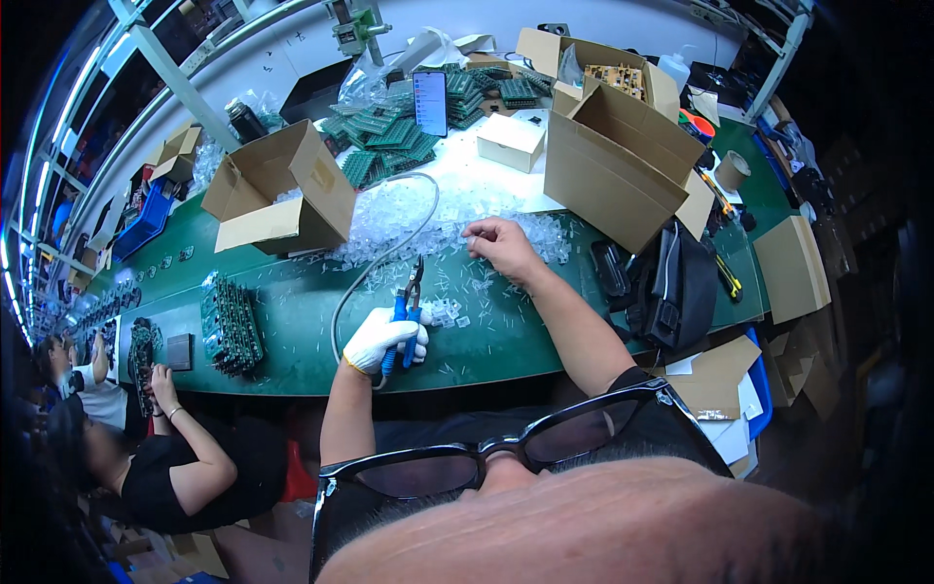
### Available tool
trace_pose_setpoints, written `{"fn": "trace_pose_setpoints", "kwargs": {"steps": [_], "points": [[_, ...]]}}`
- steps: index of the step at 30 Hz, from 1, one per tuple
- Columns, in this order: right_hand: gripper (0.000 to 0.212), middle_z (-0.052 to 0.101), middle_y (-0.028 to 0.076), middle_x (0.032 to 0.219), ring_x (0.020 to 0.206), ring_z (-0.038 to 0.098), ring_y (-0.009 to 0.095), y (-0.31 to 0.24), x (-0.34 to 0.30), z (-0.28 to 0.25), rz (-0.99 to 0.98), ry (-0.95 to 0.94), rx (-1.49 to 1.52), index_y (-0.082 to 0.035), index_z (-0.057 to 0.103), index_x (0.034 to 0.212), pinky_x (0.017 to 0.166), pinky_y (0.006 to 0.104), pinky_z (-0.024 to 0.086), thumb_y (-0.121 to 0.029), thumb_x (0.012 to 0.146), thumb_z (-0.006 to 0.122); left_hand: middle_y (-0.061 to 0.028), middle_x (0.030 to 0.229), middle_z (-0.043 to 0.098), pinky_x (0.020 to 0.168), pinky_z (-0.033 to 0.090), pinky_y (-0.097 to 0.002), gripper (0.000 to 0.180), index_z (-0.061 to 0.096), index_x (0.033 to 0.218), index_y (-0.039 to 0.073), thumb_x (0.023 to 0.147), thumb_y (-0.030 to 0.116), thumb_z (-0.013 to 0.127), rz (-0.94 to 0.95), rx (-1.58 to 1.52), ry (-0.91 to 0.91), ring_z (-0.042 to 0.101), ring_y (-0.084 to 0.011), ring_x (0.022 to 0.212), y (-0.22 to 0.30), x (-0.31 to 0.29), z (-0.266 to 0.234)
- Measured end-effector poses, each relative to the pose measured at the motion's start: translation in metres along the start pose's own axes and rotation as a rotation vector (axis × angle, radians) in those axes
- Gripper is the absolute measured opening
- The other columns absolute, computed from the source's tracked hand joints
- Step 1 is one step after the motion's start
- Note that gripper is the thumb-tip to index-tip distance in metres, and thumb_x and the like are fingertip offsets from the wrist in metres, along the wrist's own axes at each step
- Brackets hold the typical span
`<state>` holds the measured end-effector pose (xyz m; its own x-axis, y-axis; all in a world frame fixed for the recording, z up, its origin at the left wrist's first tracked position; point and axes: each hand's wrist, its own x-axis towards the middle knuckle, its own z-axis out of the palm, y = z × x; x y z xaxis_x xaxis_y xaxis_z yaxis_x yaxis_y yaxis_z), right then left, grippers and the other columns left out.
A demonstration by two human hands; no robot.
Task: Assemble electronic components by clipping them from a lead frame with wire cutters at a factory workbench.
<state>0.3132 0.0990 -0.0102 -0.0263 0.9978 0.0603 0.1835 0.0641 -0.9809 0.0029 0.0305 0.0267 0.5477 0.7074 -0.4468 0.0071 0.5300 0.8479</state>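
Note:
My left hand (381, 339), in a white glove, is closed around the blue handles of cutting pliers (406, 310). The plier jaws point away from me, above the green table mat (486, 350). My bare right hand (504, 251) is at the near edge of a heap of small clear plastic pieces (399, 219), its fingertips pinched together. What sits between those fingertips is too small to make out. A grey hose (341, 310) curves from the heap down past my left hand. Thin clear scraps and a few clear pieces (445, 312) lie between my hands.
Open cardboard boxes stand left (282, 190) and right (623, 161) of the heap. Beyond it are stacked green circuit boards (389, 131), an upright phone (430, 103) and a white box (511, 142). More boards (231, 326) stand left; a black bag (676, 287) lies right. Co-workers sit at left.

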Motion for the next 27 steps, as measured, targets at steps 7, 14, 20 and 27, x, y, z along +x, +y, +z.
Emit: {"fn": "trace_pose_setpoints", "kwargs": {"steps": [7, 14, 20, 27], "points": [[0.037, 0.068, 0.008, 0.107, 0.099, 0.072, 0.02, -0.004, -0.013, 0.026, 0.134, -0.17, 0.72, 0.006, 0.065, 0.129, 0.09, 0.0339, 0.061, 0.001, 0.094, 0.076, -0.0133, 0.096, 0.076, 0.073, 0.064, -0.038, 0.053, 0.066, 0.127, -0.007, 0.09, 0.028, 0.08, -0.043, 0.049, -0.027, 0.075, -0.0247, 0.076, 0.001, 0.003, -0.001], [0.055, 0.067, 0.011, 0.108, 0.101, 0.072, 0.02, -0.012, -0.019, 0.034, 0.115, -0.166, 0.733, 0.001, 0.054, 0.135, 0.092, 0.0347, 0.062, 0.008, 0.087, 0.079, -0.0127, 0.098, 0.076, 0.078, 0.064, -0.0368, 0.06, 0.065, 0.131, -0.007, 0.089, 0.032, 0.081, -0.055, 0.067, -0.13, 0.077, -0.0245, 0.082, 0.002, 0.009, -0.011], [0.057, 0.071, 0.011, 0.107, 0.1, 0.071, 0.019, -0.01, -0.017, 0.032, 0.108, -0.171, 0.673, 0.001, 0.054, 0.139, 0.09, 0.0332, 0.061, 0.008, 0.088, 0.079, -0.0123, 0.099, 0.076, 0.08, 0.064, -0.0373, 0.061, 0.064, 0.132, -0.009, 0.089, 0.032, 0.081, -0.083, 0.108, -0.141, 0.077, -0.0249, 0.084, 0.002, 0.012, -0.012], [0.06, 0.071, 0.013, 0.111, 0.102, 0.07, 0.02, -0.013, -0.02, 0.032, 0.138, -0.186, 0.792, 0.001, 0.052, 0.144, 0.094, 0.0367, 0.061, 0.01, 0.089, 0.074, -0.0138, 0.099, 0.076, 0.079, 0.064, -0.0373, 0.061, 0.063, 0.132, -0.009, 0.089, 0.031, 0.081, -0.074, 0.042, -0.147, 0.077, -0.026, 0.083, 0.001, 0.011, -0.011]]}}
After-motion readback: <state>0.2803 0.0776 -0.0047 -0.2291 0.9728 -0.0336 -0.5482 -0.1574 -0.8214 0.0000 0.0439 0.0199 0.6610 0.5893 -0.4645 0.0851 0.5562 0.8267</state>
